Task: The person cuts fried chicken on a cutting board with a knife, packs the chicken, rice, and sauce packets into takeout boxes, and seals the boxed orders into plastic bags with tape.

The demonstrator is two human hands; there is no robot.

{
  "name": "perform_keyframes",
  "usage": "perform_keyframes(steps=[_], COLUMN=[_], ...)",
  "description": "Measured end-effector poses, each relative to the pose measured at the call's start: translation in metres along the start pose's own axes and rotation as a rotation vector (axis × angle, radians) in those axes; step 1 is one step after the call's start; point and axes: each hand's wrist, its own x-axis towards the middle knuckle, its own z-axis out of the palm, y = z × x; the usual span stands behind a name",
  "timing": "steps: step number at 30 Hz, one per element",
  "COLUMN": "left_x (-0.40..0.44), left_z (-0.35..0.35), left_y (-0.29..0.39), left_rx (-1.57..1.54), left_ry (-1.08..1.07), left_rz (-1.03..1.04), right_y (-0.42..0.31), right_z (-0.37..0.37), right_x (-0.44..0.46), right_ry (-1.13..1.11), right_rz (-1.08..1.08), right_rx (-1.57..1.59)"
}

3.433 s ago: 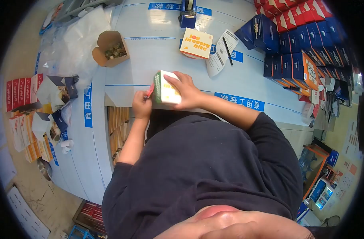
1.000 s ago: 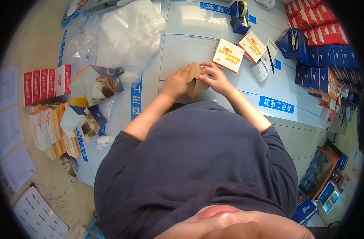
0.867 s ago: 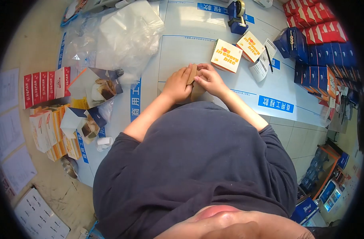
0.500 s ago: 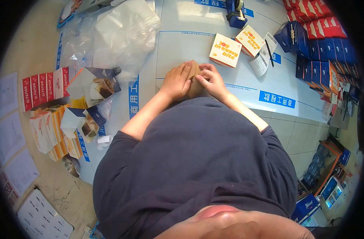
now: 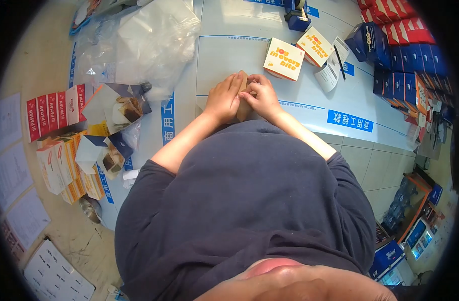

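Observation:
A narrow folded piece of brown cardboard (image 5: 243,111) stands on edge between my hands, close in front of my body. My left hand (image 5: 223,98) lies along its left side, fingers together and pressed against it. On the opposite side my right hand (image 5: 262,96) has its fingers bent, with the thumb and forefinger pinching the brown cardboard's edge. Much of the piece is hidden by the hands, so its full shape cannot be made out. Beyond my right hand sit two white and orange printed boxes, one nearer (image 5: 283,59) and one farther (image 5: 315,46).
Clear plastic bags (image 5: 156,45) spread over the table's left back. Opened boxes (image 5: 121,108) and red cartons (image 5: 53,113) stand at left. A blue tape dispenser (image 5: 297,19), a paper slip (image 5: 330,75) with a black pen (image 5: 338,61), and stacked blue boxes (image 5: 408,60) are at right.
My right hand has shifted slightly left and its fingers have closed more tightly on the brown cardboard. The cardboard looks narrower between the hands, which are nearer each other.

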Motion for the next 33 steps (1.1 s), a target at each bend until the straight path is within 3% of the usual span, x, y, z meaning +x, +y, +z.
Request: perform_keyframes(steps=[3, 8, 11, 14, 16, 18, 20, 22, 23, 28, 32, 33], left_x=[0.000, 0.008, 0.008, 0.009, 0.009, 0.008, 0.008, 0.005, 0.005, 0.003, -0.011, -0.015], left_z=[-0.003, 0.008, 0.007, 0.006, 0.011, 0.009, 0.002, 0.004, 0.003, -0.001, -0.010, -0.016], left_y=[0.001, 0.019, 0.011, 0.014, 0.014, 0.014, 0.011, 0.006, 0.005, 0.005, -0.011, -0.019], left_rx=[-0.003, 0.351, 0.332, 0.275, 0.343, 0.416, 0.360, 0.317, 0.278, 0.113, -0.037, -0.081], left_ry=[-0.015, -0.042, -0.123, -0.172, -0.125, -0.074, -0.162, -0.155, -0.143, -0.165, -0.185, -0.108], left_rz=[0.005, -0.018, -0.063, -0.084, -0.034, 0.013, -0.022, -0.022, -0.021, -0.061, -0.048, -0.056], right_y=[0.006, 0.019, 0.026, 0.028, 0.027, 0.021, 0.020, 0.023, 0.021, 0.022, 0.035, 0.036], right_z=[-0.013, -0.001, -0.005, -0.008, 0.001, 0.004, 0.003, 0.002, 0.002, 0.002, -0.004, -0.008], right_x=[0.000, -0.001, 0.001, -0.001, -0.001, -0.003, -0.001, -0.005, -0.004, -0.002, -0.005, 0.000], right_ry=[0.002, -0.048, -0.039, -0.091, -0.001, 0.031, 0.067, 0.067, 0.065, 0.131, 0.112, 0.116], right_rz=[-0.025, 0.000, 0.018, 0.165, 0.009, 0.020, 0.023, 0.234, 0.231, -0.027, -0.002, -0.051], right_rx=[-0.081, -0.079, 0.009, 0.177, 0.031, 0.019, 0.008, 0.050, 0.049, -0.118, -0.043, -0.073])
